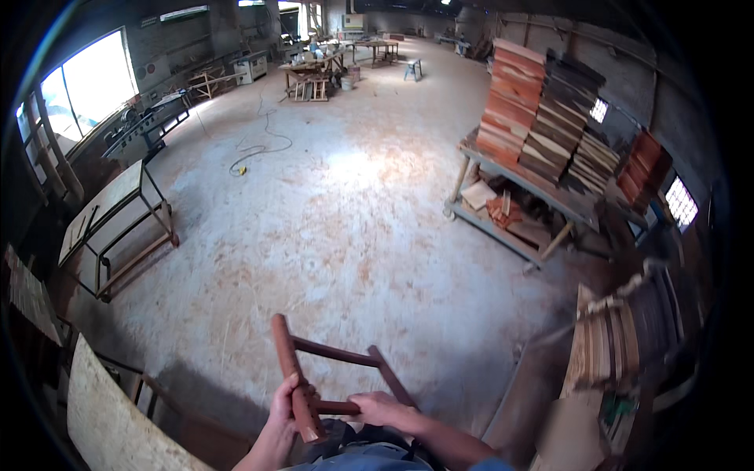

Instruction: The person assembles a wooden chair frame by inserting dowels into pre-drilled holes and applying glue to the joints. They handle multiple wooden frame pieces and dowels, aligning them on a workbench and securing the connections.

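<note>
Item: dark red-brown wooden frame (330, 369), lower centre of the picture, made of two long round-edged legs joined by two cross rungs, like part of a chair or stool. It is carried off the floor, tilted away from the person, most likely so the far ends clear the ground while walking. Left hand (287, 400): fingers wrapped tight round the left leg near its lower end, thumb up along the wood. Right hand (381, 408): fingers curled over the lower rung where it meets the right leg, so the two grips steady the frame from both sides. Surroundings: a wide workshop floor (330, 212), pale and dusted with sawdust, fills the middle. At centre right stands a wheeled rack (550, 212) bearing tall stacks of boards (542, 118), reddish and dark, with offcuts on its lower shelf. At lower right, more slats (620, 345) lean together. At left, a metal table (118, 220) with a pale top; below it, at lower left, a rough board (110, 424) on edge. A cable (259, 149) lies looped on the floor at upper left. Benches (314, 71) stand far off at upper centre, a bright window (86, 86) at upper left.
</note>
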Tool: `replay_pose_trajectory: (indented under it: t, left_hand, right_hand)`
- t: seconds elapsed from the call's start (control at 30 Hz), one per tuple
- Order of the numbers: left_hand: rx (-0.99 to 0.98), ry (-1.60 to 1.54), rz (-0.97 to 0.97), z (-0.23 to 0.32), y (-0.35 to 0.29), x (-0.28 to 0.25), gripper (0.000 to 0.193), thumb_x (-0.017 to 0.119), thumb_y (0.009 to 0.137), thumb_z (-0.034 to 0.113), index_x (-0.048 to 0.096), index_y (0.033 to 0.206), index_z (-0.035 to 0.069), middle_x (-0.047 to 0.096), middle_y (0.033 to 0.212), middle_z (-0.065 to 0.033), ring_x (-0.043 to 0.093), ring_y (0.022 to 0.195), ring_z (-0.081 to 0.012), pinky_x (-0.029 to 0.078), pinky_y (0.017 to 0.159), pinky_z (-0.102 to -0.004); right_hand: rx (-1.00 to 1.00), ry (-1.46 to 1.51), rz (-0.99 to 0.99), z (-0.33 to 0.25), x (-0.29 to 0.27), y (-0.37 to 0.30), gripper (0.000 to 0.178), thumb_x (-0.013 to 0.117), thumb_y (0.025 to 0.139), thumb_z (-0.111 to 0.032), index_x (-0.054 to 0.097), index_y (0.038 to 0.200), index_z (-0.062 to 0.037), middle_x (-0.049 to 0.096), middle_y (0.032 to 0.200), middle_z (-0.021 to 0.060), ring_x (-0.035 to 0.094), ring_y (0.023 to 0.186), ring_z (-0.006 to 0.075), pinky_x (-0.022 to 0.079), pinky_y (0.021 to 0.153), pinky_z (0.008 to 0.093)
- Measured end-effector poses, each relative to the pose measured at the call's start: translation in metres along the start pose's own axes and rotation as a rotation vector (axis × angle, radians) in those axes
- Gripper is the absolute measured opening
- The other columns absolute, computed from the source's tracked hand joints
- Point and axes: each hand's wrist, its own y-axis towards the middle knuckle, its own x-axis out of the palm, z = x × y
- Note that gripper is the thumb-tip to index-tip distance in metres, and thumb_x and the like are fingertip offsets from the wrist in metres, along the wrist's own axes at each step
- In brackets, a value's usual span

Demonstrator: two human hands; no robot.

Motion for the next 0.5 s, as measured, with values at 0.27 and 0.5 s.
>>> replay_pose_trajectory:
  t: [0.27, 0.5]
  left_hand:
    - [0.342, -0.126, 0.142, 0.119, 0.243, 0.099, 0.015, 0.062, 0.078, 0.022, 0.054, 0.078, 0.010, 0.057, 0.069, -0.0067, 0.058, 0.065, -0.0233, 0.052, 0.064, -0.0385]
    - [0.481, -0.181, 0.368, 0.247, 0.482, 0.153, 0.009, 0.060, 0.079, 0.020, 0.055, 0.079, 0.012, 0.054, 0.071, -0.0003, 0.054, 0.070, -0.0157, 0.046, 0.070, -0.0319]
  right_hand:
    - [0.377, 0.223, 0.316, 0.229, -0.184, 0.205, 0.043, 0.070, 0.084, -0.032, 0.064, 0.117, -0.0054, 0.067, 0.102, 0.0126, 0.066, 0.088, 0.0245, 0.052, 0.080, 0.0356]
    - [1.319, 0.906, 0.645, 0.493, -0.282, 0.119, 0.030, 0.056, 0.090, -0.035, 0.057, 0.077, -0.0081, 0.062, 0.071, 0.0082, 0.064, 0.064, 0.0215, 0.049, 0.050, 0.0356]
